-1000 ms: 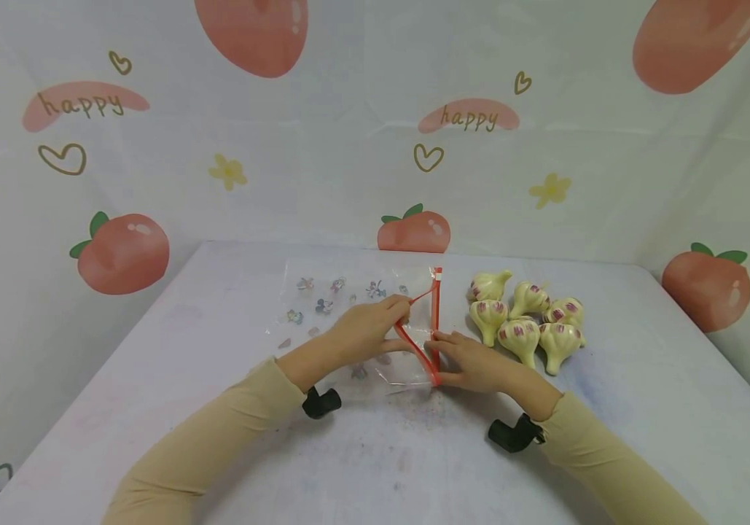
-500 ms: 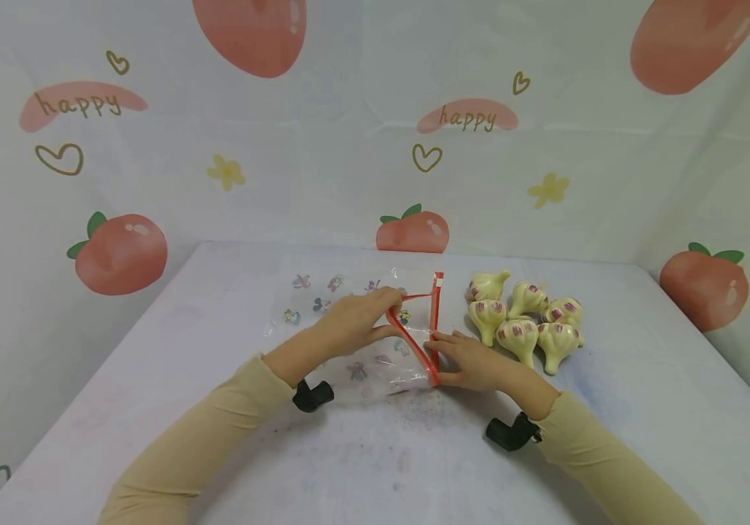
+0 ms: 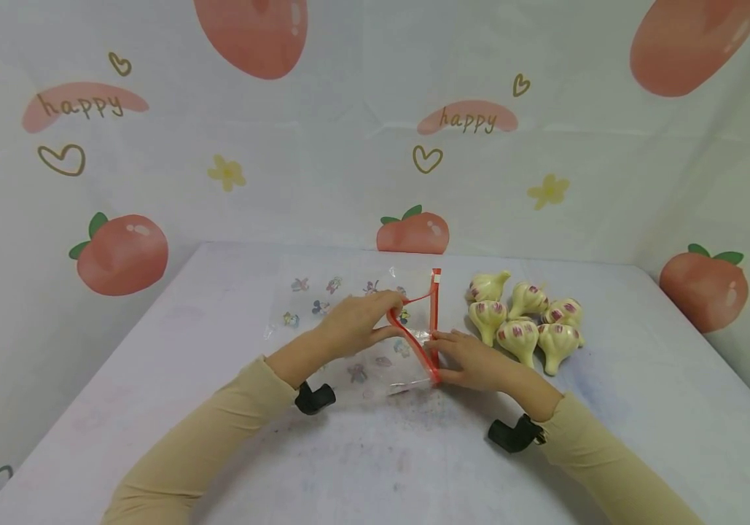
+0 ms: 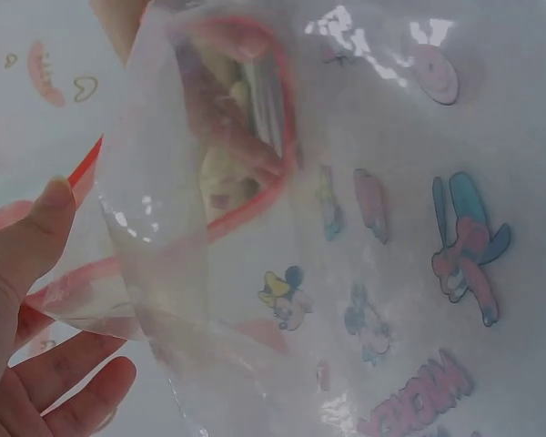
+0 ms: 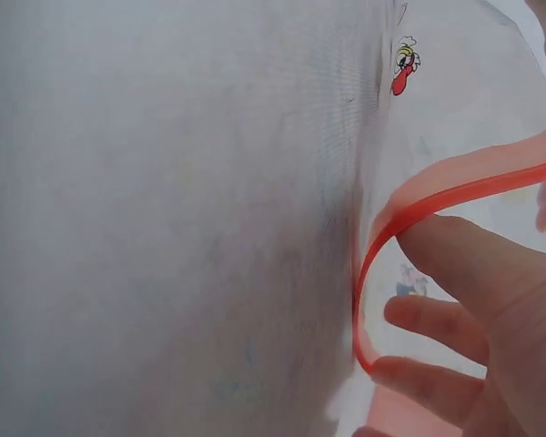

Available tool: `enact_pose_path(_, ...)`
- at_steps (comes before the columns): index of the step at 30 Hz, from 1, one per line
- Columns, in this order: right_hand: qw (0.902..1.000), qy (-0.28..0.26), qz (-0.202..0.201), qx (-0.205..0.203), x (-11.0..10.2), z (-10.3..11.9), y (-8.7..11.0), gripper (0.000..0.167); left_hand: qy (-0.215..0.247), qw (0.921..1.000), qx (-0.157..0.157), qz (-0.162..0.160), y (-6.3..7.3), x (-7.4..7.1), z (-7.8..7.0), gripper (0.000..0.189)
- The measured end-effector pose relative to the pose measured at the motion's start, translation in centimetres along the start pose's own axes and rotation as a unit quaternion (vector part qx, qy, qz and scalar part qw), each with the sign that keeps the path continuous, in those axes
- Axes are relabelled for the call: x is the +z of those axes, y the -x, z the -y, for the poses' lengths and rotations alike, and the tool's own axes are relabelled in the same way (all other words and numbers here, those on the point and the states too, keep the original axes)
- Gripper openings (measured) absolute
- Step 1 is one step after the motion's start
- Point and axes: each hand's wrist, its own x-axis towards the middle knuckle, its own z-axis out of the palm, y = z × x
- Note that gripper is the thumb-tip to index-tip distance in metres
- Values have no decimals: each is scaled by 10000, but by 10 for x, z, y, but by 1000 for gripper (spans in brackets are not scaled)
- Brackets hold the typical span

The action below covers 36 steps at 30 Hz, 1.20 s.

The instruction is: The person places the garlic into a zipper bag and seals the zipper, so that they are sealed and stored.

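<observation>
A clear zip bag (image 3: 381, 364) with small cartoon prints and a red-edged mouth lies on the table, its mouth facing right. My left hand (image 3: 364, 317) pinches the upper red edge (image 4: 86, 168) between thumb and fingers, so the lip stands raised and the mouth gapes. At the mouth's near corner, my right hand (image 3: 469, 361) has its fingers spread; its thumb (image 5: 464, 259) touches the red strip (image 5: 473, 187) and its fingers rest against the lower edge. Several garlic bulbs (image 3: 517, 337), cream with purple marks, lie just beyond my right hand.
The bag and the garlic lie on a pale table (image 3: 375, 467). Behind it hangs a white cloth (image 3: 322, 211) printed with red fruit, hearts and flowers. A black wrist camera (image 3: 315, 399) sits under the left wrist, another under the right.
My left hand has drawn the raised lip a little leftward, widening the gap at the mouth; over the last half second it barely moves. My right hand and the garlic stay in place.
</observation>
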Motion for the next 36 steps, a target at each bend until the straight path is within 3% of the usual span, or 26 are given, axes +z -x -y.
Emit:
enact_pose_path(6,9991,-103,-401,-54,-2,0,2,42,82,9998,-148,88,-1,3,1,32)
enact_pose_path(11,9971,-360,-644,194,-8,2,5,42,132,9997,-169,102,-1,4,1,33)
enact_pose_path(22,9841,-549,-1682,124,-24,-5,17,35,183,9997,-157,93,0,5,1,43)
enact_pose_path(28,9788,-627,-1877,527,-36,-9,26,40,185,9998,-97,48,1,5,2,44)
enact_pose_path(36,9710,-855,-2114,719,-50,-17,39,42,251,9996,-110,67,1,6,2,45)
